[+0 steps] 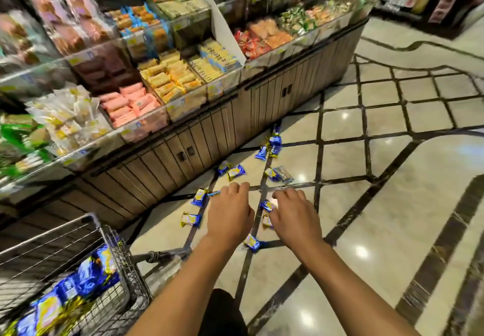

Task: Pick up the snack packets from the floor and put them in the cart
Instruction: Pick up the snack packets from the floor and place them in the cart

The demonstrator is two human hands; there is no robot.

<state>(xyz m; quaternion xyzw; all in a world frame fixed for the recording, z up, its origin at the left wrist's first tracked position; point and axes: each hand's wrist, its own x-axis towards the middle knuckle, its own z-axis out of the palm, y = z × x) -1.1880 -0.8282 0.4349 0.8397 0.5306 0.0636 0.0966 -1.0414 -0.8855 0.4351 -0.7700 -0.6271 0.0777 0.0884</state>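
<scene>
**Head cam: snack packets scattered on a shop floor, cart already part loaded**

Head view is pointed down at a glossy tiled floor beside a display stand stacked with bagged sweets. Blue and gold snack packets are strewn along the base of the stand, some in a small cluster further back, others nearer, like one at and one at between the two wrists.

Both arms are stretched out low over the packets. The left hand is seen from the back, fingers curled downward beside a packet; whether anything is held in that grip cannot be told. The right hand is laid over two packets, fingers bent onto them, though a proper pinch can't be made out either.

A wire cart is parked at lower left, with several blue packets piled inside it.
</scene>
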